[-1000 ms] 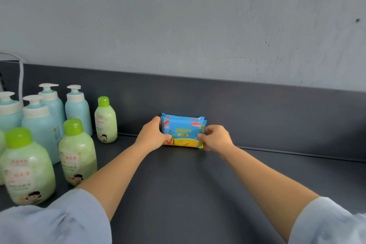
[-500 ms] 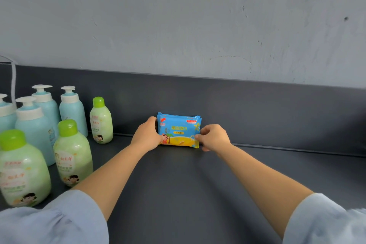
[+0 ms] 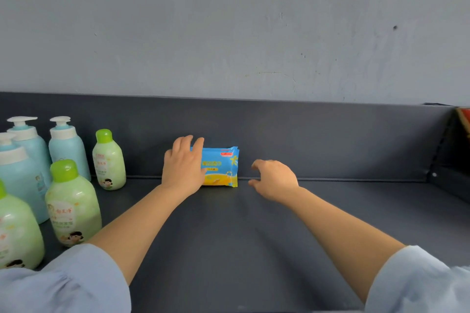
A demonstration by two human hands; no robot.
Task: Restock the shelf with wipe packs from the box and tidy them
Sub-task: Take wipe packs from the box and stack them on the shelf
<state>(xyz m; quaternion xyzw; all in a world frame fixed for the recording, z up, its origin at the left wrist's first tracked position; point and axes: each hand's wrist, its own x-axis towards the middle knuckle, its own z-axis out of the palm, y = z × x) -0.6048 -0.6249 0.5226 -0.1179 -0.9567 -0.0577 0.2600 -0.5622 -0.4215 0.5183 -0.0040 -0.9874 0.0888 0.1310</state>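
Blue and yellow wipe packs (image 3: pixel 223 168) stand upright against the back wall of the dark grey shelf (image 3: pixel 254 236), one behind another. My left hand (image 3: pixel 184 165) lies over their left end with straight fingers reaching to the top edge. My right hand (image 3: pixel 274 179) hovers a little to the right of the packs, apart from them, fingers loosely curled and holding nothing. The box is not in view.
Several blue pump bottles (image 3: pixel 67 145) and green-capped bottles (image 3: pixel 109 160) crowd the shelf's left side. The shelf's right end wall (image 3: pixel 447 150) rises at the far right, with a red object (image 3: pixel 464 119) beyond it. A grey wall is behind.
My right hand let go of the packs and drew away to the right. My left hand shifted from gripping the left end to lying over the packs' front and top.
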